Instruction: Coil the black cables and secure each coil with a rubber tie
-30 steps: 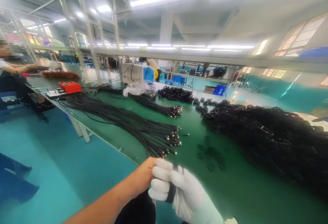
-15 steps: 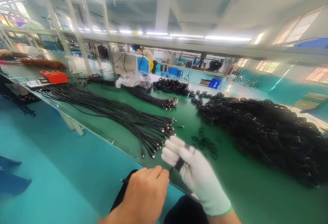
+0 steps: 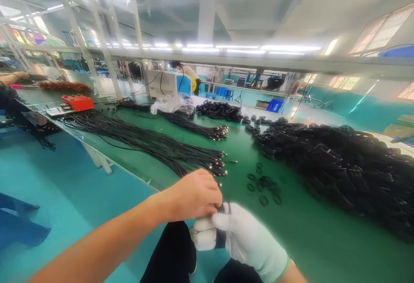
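The bare left hand (image 3: 194, 194) pinches the cable coil (image 3: 221, 231) wrapped round the gloved right hand (image 3: 239, 237), fingers curled shut on it; the coil's lower part is hidden.

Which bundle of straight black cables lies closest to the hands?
The long cable bundle along the table's front edge; its connector ends stop just beyond the left hand. The other bundle lies farther back.

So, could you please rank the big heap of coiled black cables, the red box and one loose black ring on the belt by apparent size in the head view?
1. heap of coiled black cables, largest by far.
2. red box, though farther off.
3. loose black ring, smallest.
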{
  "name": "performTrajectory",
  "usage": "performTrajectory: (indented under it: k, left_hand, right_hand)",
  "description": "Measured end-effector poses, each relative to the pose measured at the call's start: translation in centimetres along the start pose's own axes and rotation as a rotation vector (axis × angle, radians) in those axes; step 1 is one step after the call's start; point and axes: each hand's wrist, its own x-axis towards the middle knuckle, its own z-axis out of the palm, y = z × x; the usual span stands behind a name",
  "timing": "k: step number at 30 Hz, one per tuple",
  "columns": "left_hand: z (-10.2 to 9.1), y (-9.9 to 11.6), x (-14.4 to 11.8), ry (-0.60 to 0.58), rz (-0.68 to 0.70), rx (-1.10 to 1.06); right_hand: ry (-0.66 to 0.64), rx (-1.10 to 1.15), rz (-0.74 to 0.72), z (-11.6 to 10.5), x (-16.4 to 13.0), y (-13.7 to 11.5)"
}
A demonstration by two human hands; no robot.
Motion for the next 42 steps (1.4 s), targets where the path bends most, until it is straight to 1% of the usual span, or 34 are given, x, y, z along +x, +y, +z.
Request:
performTrajectory:
  k: [2,3,5,7,8,10,12,13,15,17,19,20,23,27,30,34,36,38,40,42]
  left_hand:
    - [-0.6,0.2,0.6,-0.048,-0.033,0.004]
    - [-0.9,0.2,0.9,-0.099,-0.072,-0.039]
    - [-1.3,-0.2,1.2,-0.218,-0.187,-0.256]
    - [-1.0,-0.8,1.1,-0.291,-0.348,-0.585]
    - [-0.5,-1.0,0.9,-0.292,-0.435,-0.749]
    - [0.6,-1.1,0.3,-0.237,-0.581,-1.014]
    - [1.8,-0.7,-0.5,-0.129,-0.655,-1.171]
    - [2.4,-0.3,-0.9,-0.069,-0.675,-1.21]
    - [3.2,0.4,-1.6,0.039,-0.703,-1.213]
    - [3.7,1.1,-2.2,0.152,-0.715,-1.125]
    - [4.0,1.5,-2.8,0.243,-0.717,-1.034]
    - [4.1,1.7,-3.0,0.262,-0.714,-1.024]
    - [4.2,1.9,-3.7,0.265,-0.694,-1.079]
    - [4.1,2.3,-4.1,0.325,-0.651,-1.006]
    - [4.1,2.7,-4.1,0.342,-0.635,-0.942]
    - [4.6,3.3,-4.2,0.394,-0.638,-0.899]
    - [5.0,3.6,-4.3,0.453,-0.652,-0.89]
    - [5.3,4.0,-4.4,0.528,-0.645,-0.887]
    - [5.7,4.4,-4.4,0.617,-0.6,-0.875]
    - [5.9,4.9,-4.2,0.724,-0.523,-0.825]
  right_hand:
    - [0.005,0.004,0.034,-0.3,0.1,0.2]
    - [-0.003,0.013,0.047,-0.5,0.1,0.4]
    - [-0.02,0.045,0.064,-0.9,0.0,0.8]
    - [-0.026,0.089,0.063,-1.1,-0.2,1.1]
    - [-0.022,0.114,0.056,-1.2,-0.3,1.2]
    - [-0.011,0.151,0.044,-1.1,-0.3,1.4]
    - [0.003,0.141,0.033,-0.9,-0.3,1.4]
    - [0.01,0.113,0.029,-0.8,-0.2,1.3]
    - [0.008,0.033,0.013,-0.6,0.2,1.1]
    - [-0.017,-0.043,-0.024,-0.5,0.6,0.8]
    - [-0.073,-0.103,-0.053,-0.2,1.0,0.5]
    - [-0.109,-0.125,-0.054,-0.1,1.1,0.4]
    - [-0.194,-0.174,-0.026,0.6,1.3,-0.2]
    - [-0.221,-0.266,0.008,1.7,1.3,-1.2]
    - [-0.235,-0.324,0.031,2.1,1.2,-1.6]
    - [-0.236,-0.357,0.066,2.1,1.1,-1.6]
    - [-0.234,-0.36,0.077,2.3,1.0,-1.6]
    - [-0.229,-0.413,0.069,2.6,0.8,-1.9]
    - [-0.175,-0.506,0.052,3.0,0.5,-2.3]
    - [-0.093,-0.594,0.047,3.5,0.0,-2.7]
